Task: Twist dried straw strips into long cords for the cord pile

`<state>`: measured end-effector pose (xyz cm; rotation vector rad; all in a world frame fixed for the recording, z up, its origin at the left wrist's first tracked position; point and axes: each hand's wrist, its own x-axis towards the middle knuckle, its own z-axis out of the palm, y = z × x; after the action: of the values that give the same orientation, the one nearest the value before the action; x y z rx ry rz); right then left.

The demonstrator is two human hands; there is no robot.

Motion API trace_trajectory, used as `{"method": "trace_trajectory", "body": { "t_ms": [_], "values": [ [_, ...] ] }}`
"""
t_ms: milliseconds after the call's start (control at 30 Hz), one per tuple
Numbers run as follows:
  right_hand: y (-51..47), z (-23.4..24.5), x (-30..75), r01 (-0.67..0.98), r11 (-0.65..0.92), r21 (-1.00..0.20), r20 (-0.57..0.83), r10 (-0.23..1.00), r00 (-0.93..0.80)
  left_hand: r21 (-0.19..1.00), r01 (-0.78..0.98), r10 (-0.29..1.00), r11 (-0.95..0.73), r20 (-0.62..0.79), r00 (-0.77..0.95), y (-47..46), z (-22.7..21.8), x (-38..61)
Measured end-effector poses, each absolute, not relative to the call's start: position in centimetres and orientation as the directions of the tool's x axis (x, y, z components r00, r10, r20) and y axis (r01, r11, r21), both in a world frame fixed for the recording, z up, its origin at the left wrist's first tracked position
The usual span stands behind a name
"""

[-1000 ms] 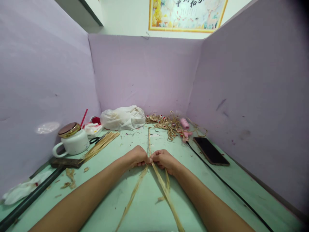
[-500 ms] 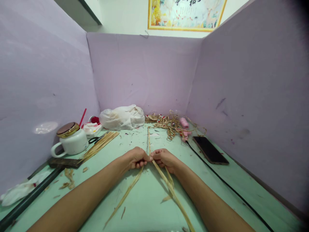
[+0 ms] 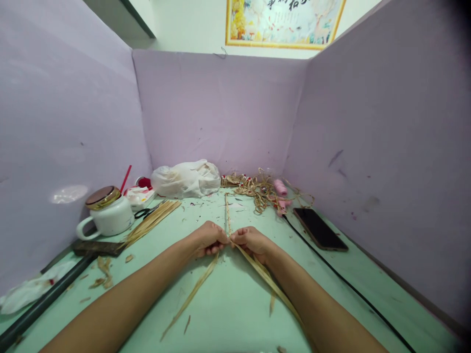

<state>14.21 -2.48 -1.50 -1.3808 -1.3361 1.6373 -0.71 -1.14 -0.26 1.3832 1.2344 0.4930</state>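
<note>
A thin straw-coloured braid [image 3: 227, 212] runs away from me over the green table to a point near the back. At its near end my left hand [image 3: 210, 239] and my right hand [image 3: 252, 242] pinch the plant-fibre strands, fingertips almost touching. One loose strand [image 3: 191, 296] trails from under my left hand toward me. Longer pale strands [image 3: 270, 282] come out of my right hand and run along the inside of my right forearm. Both hands are closed; the exact crossing between the fingertips is hidden.
Left stand a lidded white mug [image 3: 111, 218], scissors [image 3: 144, 212], a fibre bundle [image 3: 156, 218] and a dark-handled hammer-like tool [image 3: 66, 289]. Behind are a white plastic bag [image 3: 187, 179] and tangled braided cords [image 3: 259, 193]. A phone [image 3: 320, 229] and black cable [image 3: 342, 279] lie right.
The long strands at my right hand have swung to the right, closer to my forearm. Both hands stay at the braid's near end, with only slight finger movement.
</note>
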Motion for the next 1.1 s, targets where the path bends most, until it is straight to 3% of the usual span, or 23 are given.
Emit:
{"method": "trace_trajectory", "body": {
  "t_ms": [100,233,300,433,600,867,1033,1100],
  "values": [
    [-2.5,-1.7,14.1,0.200,-0.235,-0.951,-0.282,0.924,-0.259,0.894,0.387,0.913,0.224,-0.331,0.237,-1.6,-0.2,-0.2],
    [-2.3,-1.8,14.2,0.405,-0.031,-0.914,-0.106,0.980,-0.165,0.907,0.366,0.947,0.211,-0.282,0.153,-2.4,0.3,0.6],
    [-2.4,-1.5,14.2,0.473,-0.037,-0.880,-0.113,0.984,-0.134,0.907,0.364,0.951,0.210,-0.276,0.137,-2.8,0.6,0.9],
    [-3.0,-0.4,14.1,0.426,-0.140,-0.894,-0.220,0.965,-0.143,0.902,0.349,0.948,0.255,-0.304,0.094,-3.0,1.0,1.0],
    [-3.6,-0.1,13.8,0.544,0.007,-0.839,-0.097,0.982,-0.163,0.891,0.303,0.921,0.339,-0.379,0.084,-2.6,0.9,0.8],
    [-3.9,-0.4,13.4,0.566,0.011,-0.824,-0.089,0.985,-0.148,0.895,0.288,0.926,0.340,-0.372,0.061,-2.5,1.0,0.7],
    [-3.8,-0.9,13.5,0.589,0.230,-0.775,0.107,0.966,-0.236,0.924,0.282,0.935,0.259,-0.313,0.165,-2.2,0.7,0.3],
    [-3.8,-0.8,13.6,0.546,0.247,-0.800,0.104,0.954,-0.280,0.931,0.276,0.933,0.241,-0.300,0.197,-2.1,0.7,0.1]
  ]
}}
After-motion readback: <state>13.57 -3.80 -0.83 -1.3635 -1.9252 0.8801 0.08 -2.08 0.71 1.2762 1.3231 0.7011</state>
